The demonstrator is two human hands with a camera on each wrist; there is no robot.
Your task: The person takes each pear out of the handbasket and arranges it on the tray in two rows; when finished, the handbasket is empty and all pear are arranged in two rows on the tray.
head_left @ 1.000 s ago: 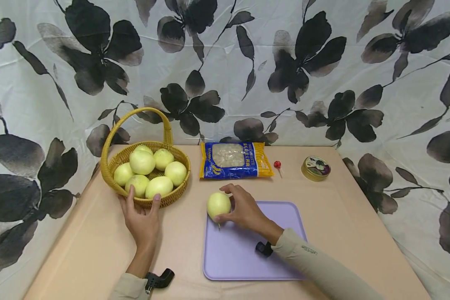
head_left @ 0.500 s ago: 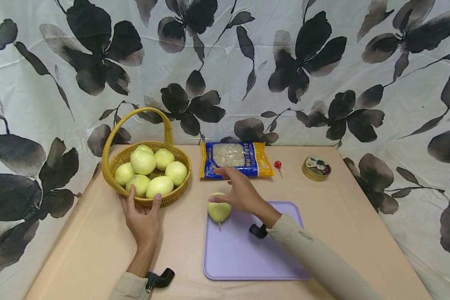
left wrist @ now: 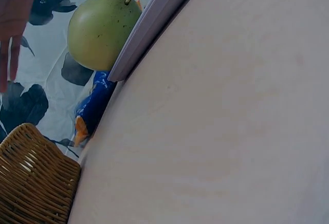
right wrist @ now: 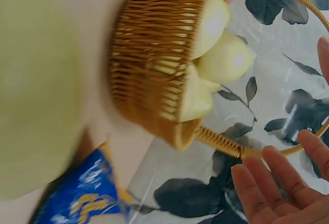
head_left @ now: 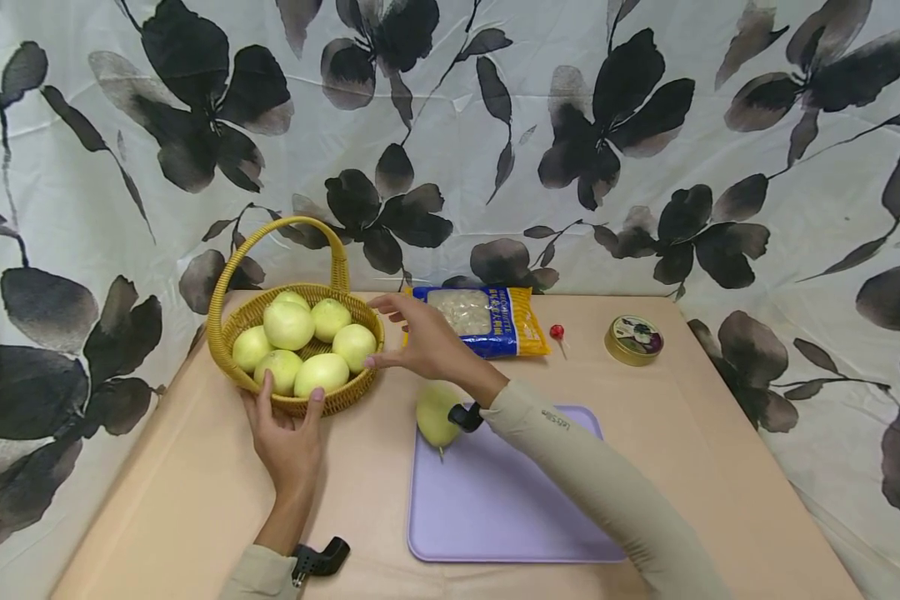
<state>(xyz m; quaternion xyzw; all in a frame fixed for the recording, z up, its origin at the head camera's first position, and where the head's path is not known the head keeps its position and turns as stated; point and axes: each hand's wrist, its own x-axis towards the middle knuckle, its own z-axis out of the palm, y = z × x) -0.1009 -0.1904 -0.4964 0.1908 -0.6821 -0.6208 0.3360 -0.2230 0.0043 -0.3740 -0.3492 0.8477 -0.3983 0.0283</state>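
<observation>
1. L hand (head_left: pixel 288 450): thumb & index spread, fairly straight, touching near rim of wicker basket (head_left: pixel 345 399); other fingers partly hidden.
2. R hand (head_left: pixel 423 342): fingers loosely spread, nothing held, tips just beside basket's R side.
3. Basket, L side of table (head_left: pixel 720 467), holds 7 visible pears (head_left: pixel 288 323).
4. Single pear (head_left: pixel 433 412) on lilac tray's (head_left: pixel 506 500) far-L corner, stem twd person.
5. Behind: blue/yellow pack (head_left: pixel 495 325), red lollipop (head_left: pixel 557 332), rnd tin (head_left: pixel 634 340).

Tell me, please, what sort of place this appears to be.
Probably a staged recording spot, perhaps indoors: a creased floral cloth hangs behind the table, and small black devices that may be cameras sit at both wrists.
</observation>
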